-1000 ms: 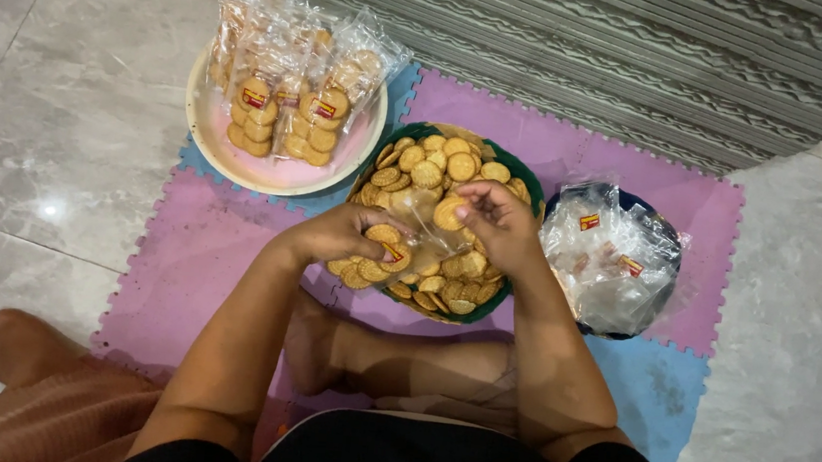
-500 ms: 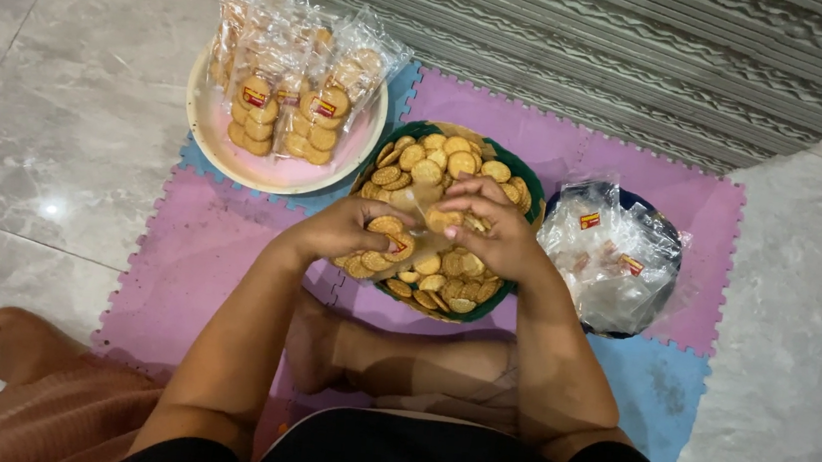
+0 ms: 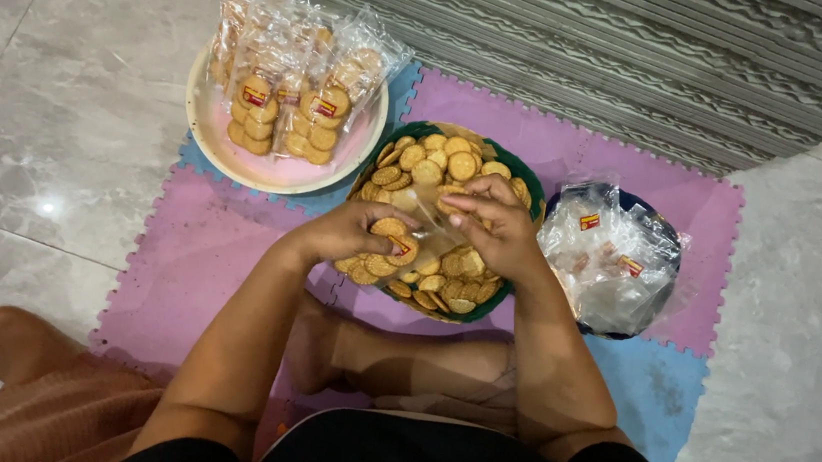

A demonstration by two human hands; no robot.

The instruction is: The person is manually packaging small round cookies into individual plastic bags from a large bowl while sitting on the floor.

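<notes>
A green bowl (image 3: 532,187) full of round golden crackers (image 3: 443,159) sits on the foam mat in front of me. Both my hands hover over it. My left hand (image 3: 346,230) pinches a small stack of crackers (image 3: 392,242) at the mouth of a clear plastic bag (image 3: 423,207). My right hand (image 3: 492,224) grips the other side of that bag, fingers curled on its edge. The bag lies across the crackers between the two hands.
A pink plate (image 3: 214,137) at the back left carries several filled cracker packets (image 3: 290,79). A dark bowl (image 3: 667,236) of empty clear bags (image 3: 605,255) stands at the right. Purple and blue foam mat tiles (image 3: 197,261) lie on marble floor; my bare feet (image 3: 13,343) rest below.
My right hand has come down from a lifted cracker to the bag. My left hand has drawn closer to it with its stack of crackers.
</notes>
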